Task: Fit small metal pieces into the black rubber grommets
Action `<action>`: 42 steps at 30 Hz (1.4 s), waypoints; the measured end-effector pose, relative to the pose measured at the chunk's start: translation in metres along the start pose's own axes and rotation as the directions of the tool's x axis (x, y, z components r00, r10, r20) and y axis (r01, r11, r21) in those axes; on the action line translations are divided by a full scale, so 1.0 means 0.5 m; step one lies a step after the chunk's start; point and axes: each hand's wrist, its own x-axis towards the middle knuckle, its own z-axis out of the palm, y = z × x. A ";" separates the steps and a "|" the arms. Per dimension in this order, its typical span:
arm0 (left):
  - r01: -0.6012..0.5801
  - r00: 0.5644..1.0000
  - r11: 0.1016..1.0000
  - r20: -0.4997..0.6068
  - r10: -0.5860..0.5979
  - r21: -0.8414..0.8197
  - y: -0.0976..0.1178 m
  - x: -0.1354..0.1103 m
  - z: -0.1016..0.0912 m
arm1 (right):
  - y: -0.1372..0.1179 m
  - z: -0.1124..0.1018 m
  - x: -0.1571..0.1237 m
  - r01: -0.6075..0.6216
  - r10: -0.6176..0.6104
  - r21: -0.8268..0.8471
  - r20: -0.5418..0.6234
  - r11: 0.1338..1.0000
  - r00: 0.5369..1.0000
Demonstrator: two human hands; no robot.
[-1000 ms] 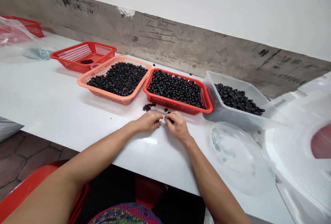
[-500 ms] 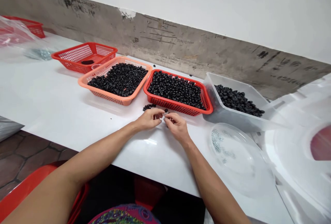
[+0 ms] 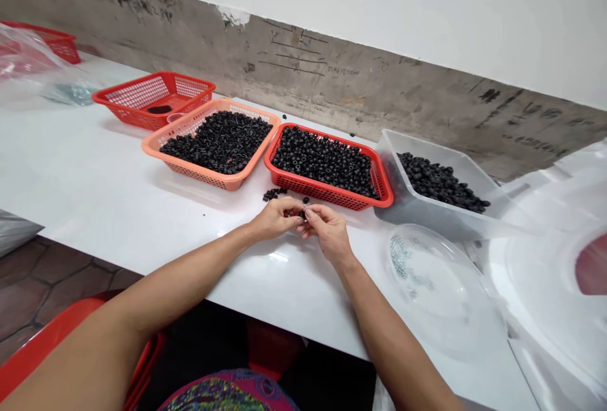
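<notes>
My left hand (image 3: 274, 219) and my right hand (image 3: 331, 232) meet over the white table, fingertips touching. Between them shows a small round black part (image 3: 302, 214), pinched by the left fingers. The right thumb and forefinger are closed against it; whatever else they grip is too small to make out. Just beyond the hands lies one loose black part (image 3: 306, 200), and to its left a little pile of black pieces (image 3: 274, 194). Behind stands a red basket (image 3: 327, 195) filled with round black parts that have holes.
Left of it, a salmon-coloured basket (image 3: 150, 146) holds smaller black pieces. Another red basket (image 3: 126, 117) sits further left. At right are a clear tub (image 3: 412, 212) of black parts and a round transparent lid (image 3: 455, 322) bearing tiny clear bits. The wall runs behind.
My hands have come together from slightly apart, with the right fingertips now against the left ones. The black part between them has come into view. The camera has shifted slightly.
</notes>
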 end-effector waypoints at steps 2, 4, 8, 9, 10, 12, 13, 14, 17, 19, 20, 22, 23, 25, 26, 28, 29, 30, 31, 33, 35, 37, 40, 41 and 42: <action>0.053 0.998 0.994 -0.009 -0.055 -0.097 -0.003 0.001 -0.001 | -0.002 -0.003 0.001 -0.028 0.028 0.031 0.002 0.999 1.000; 0.121 0.992 0.967 -0.005 -0.125 -0.226 -0.006 0.002 -0.003 | -0.005 -0.007 0.003 -0.034 0.035 0.049 -0.011 0.998 0.999; 0.240 0.963 0.863 -0.005 -0.270 -0.445 -0.004 0.006 -0.011 | -0.009 -0.017 0.007 0.002 -0.002 0.022 -0.029 1.000 1.000; 0.272 0.952 0.826 0.011 -0.306 -0.493 -0.003 0.007 -0.013 | -0.008 -0.018 0.007 0.012 -0.012 0.004 -0.019 1.000 1.000; 0.304 0.940 0.784 0.038 -0.338 -0.541 -0.002 0.008 -0.015 | -0.008 -0.019 0.007 0.019 -0.019 -0.015 0.002 1.000 1.000; 0.362 0.918 0.691 0.114 -0.379 -0.626 0.001 0.009 -0.018 | -0.006 -0.019 0.005 0.029 -0.027 -0.049 0.053 0.998 0.998; 0.382 0.910 0.653 0.145 -0.388 -0.654 0.001 0.009 -0.019 | -0.006 -0.019 0.004 0.029 -0.025 -0.060 0.075 0.998 0.997; 0.396 0.905 0.627 0.168 -0.391 -0.671 0.002 0.009 -0.020 | -0.005 -0.018 0.003 0.026 -0.020 -0.067 0.092 0.997 0.996; 0.406 0.905 0.611 0.205 -0.374 -0.679 0.002 0.009 -0.020 | -0.005 -0.017 0.000 0.015 -0.006 -0.077 0.112 0.997 0.994; 0.404 0.909 0.624 0.220 -0.354 -0.669 0.004 0.009 -0.020 | -0.007 -0.017 -0.001 0.011 -0.002 -0.076 0.121 0.997 0.993; 0.407 0.910 0.634 0.230 -0.345 -0.658 0.005 0.008 -0.020 | -0.008 -0.017 -0.001 0.007 0.002 -0.073 0.126 0.997 0.992; 0.410 0.911 0.660 0.247 -0.331 -0.629 0.008 0.008 -0.020 | -0.009 -0.018 0.000 0.000 0.010 -0.070 0.136 0.998 0.991; 0.409 0.912 0.674 0.250 -0.325 -0.615 0.009 0.008 -0.020 | -0.009 -0.019 0.000 -0.002 0.013 -0.074 0.141 0.997 0.990; 0.406 0.914 0.693 0.247 -0.323 -0.596 0.009 0.007 -0.020 | -0.009 -0.020 0.002 -0.001 0.016 -0.100 0.146 0.995 0.989; 0.405 0.914 0.695 0.242 -0.327 -0.594 0.008 0.007 -0.019 | -0.008 -0.021 0.003 0.000 0.017 -0.121 0.145 0.993 0.989; 0.410 0.911 0.691 0.234 -0.340 -0.596 0.004 0.006 -0.019 | -0.006 -0.021 0.004 0.000 0.022 -0.166 0.132 0.986 0.991; 0.415 0.908 0.683 0.233 -0.348 -0.601 0.002 0.006 -0.018 | -0.005 -0.021 0.004 0.000 0.023 -0.184 0.124 0.983 0.992; 0.423 0.904 0.672 0.236 -0.356 -0.607 0.001 0.006 -0.018 | -0.004 -0.021 0.004 0.002 0.022 -0.197 0.118 0.980 0.993; 0.433 0.899 0.659 0.243 -0.363 -0.615 0.001 0.005 -0.018 | -0.004 -0.021 0.004 0.004 0.020 -0.203 0.115 0.979 0.993; 0.451 0.890 0.629 0.263 -0.374 -0.633 0.002 0.005 -0.017 | -0.004 -0.021 0.004 0.007 0.017 -0.214 0.112 0.977 0.994; 0.470 0.879 0.601 0.280 -0.385 -0.647 0.005 0.004 -0.017 | -0.005 -0.021 0.003 0.021 0.006 -0.251 0.105 0.968 0.994; 0.482 0.872 0.586 0.292 -0.393 -0.651 0.008 0.002 -0.015 | -0.005 -0.022 0.003 0.038 -0.009 -0.300 0.099 0.953 0.995; 0.493 0.867 0.563 0.319 -0.383 -0.663 0.009 0.000 -0.015 | -0.003 -0.023 0.004 0.034 -0.003 -0.286 0.107 0.958 0.994; 0.494 0.867 0.551 0.330 -0.374 -0.673 0.009 0.000 -0.016 | -0.003 -0.024 0.005 0.027 0.000 -0.250 0.111 0.968 0.994; 0.495 0.866 0.537 0.340 -0.366 -0.683 0.009 0.000 -0.018 | -0.003 -0.026 0.007 0.022 0.000 -0.206 0.106 0.978 0.994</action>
